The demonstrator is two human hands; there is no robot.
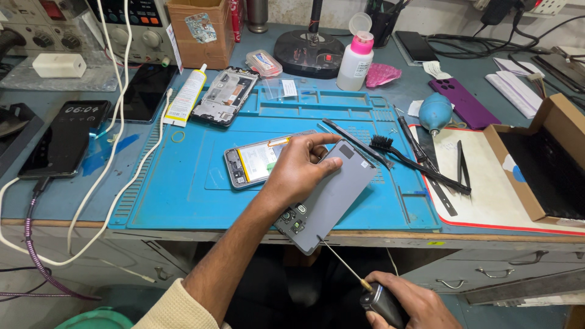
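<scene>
Lit black phone screen (66, 139) far left, brown cardboard box (196, 31) with sticker rear, open cardboard box (545, 161) right

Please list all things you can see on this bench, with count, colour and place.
mat: 1, blue, bench centre
open phone: 1, on mat, under left hand
grey panel: 1, over mat's front edge
phone frame: 1, mat's far left corner
glue tube: 1, white-yellow, left of frame
brush: 1, black, mat right
bottle: 1, white, pink cap, back
blower: 1, blue, right
black phone: 1, left, cabled
purple case: 1, right
box: 1, cardboard, far right
left hand: holds grey panel
right hand: grips screwdriver, bottom
</scene>
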